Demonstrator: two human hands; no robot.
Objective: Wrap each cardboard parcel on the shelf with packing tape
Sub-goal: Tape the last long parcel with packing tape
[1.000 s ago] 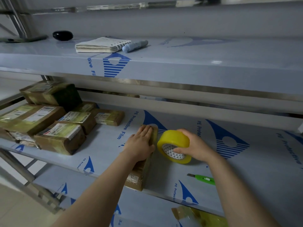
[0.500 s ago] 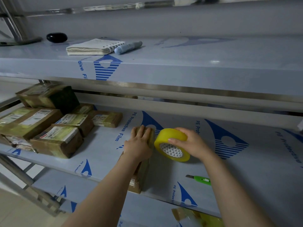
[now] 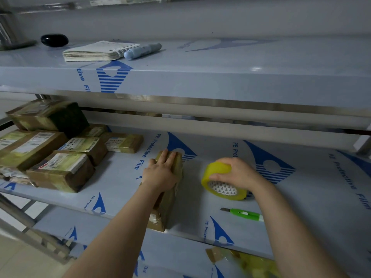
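Tape roll [image 3: 222,178]: translucent yellow; core white with rows of small dark triangles. Knife [image 3: 246,214]: bright green. Parcels [image 3: 60,171]: brown under yellowish tape, white printed labels. Shelf [image 3: 321,197]: pale grey-blue, blue lettering, blue triangles with stripes. Notebook [image 3: 96,51]: white. Marker [image 3: 142,50]: light blue. Oval object [image 3: 54,39]: glossy black.

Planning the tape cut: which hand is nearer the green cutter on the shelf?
Right. The right hand grips the tape roll just behind the green cutter; the left hand rests on the parcel, farther off to the cutter's left.
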